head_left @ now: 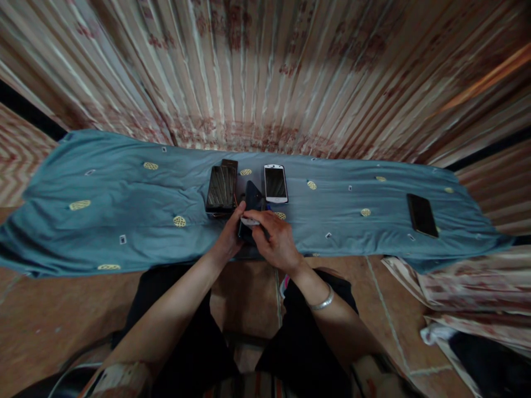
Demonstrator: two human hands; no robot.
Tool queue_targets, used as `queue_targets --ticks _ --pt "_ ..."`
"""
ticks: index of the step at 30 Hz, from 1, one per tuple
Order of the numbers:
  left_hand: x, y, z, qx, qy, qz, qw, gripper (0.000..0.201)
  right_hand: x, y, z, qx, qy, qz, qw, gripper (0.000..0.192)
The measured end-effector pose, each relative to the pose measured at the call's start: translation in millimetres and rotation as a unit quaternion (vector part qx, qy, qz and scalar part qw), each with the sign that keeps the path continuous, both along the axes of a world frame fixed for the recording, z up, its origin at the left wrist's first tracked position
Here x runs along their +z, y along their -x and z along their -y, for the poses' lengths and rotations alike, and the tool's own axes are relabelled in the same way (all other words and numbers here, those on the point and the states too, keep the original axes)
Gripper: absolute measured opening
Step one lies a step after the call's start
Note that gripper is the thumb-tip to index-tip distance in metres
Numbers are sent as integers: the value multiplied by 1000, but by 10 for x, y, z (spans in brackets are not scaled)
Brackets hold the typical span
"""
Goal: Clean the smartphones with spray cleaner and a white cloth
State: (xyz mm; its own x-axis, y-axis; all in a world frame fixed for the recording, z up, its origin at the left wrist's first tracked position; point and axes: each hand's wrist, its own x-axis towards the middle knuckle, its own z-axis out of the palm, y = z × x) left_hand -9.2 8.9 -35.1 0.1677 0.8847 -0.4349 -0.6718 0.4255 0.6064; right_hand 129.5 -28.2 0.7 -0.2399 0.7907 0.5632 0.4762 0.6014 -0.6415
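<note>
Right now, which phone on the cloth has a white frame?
The white-framed phone, lying just right of the hands' dark device. The stacked phones at left and the lone phone far right are black.

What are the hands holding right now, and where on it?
Both hands, left hand and right hand, grip a dark phone by its near end; the far end sticks out.
</note>
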Motion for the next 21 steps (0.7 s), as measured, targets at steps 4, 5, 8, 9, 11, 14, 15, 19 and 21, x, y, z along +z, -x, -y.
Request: queue_targets --ticks 4,5,8,9,11,14,15,19,21 --pt "83 31 9 34 16 -30 999 6 39 26 63 20 5 -1 1000 39" --pt "118 26 6 15 17 -26 999 9 53 29 81 23 6 -2 1000 38" --pt "220 -16 -14 -31 22 -8 999 24 97 26 121 26 13 -8 1000 38" --pt "247 -31 -21 -35 22 -6 999 25 109 23 129 24 16 -9 1000 38" --pt "285 -56 -31 -37 21 -5 999 23 124 17 136 19 20 -6 1000 39" --pt "314 -75 -35 -35 23 -4 999 26 130 18 133 27 -4 0 1000 39" --pt "318 -78 -35 -35 23 -2 999 29 129 20 131 35 -17 2 999 39" --pt "303 -77 -42 -37 24 9 999 39 118 26 123 50 -49 11 997 36" --pt "278 -68 -52 -52 34 5 998 46 110 19 121 45 -45 25 998 35"
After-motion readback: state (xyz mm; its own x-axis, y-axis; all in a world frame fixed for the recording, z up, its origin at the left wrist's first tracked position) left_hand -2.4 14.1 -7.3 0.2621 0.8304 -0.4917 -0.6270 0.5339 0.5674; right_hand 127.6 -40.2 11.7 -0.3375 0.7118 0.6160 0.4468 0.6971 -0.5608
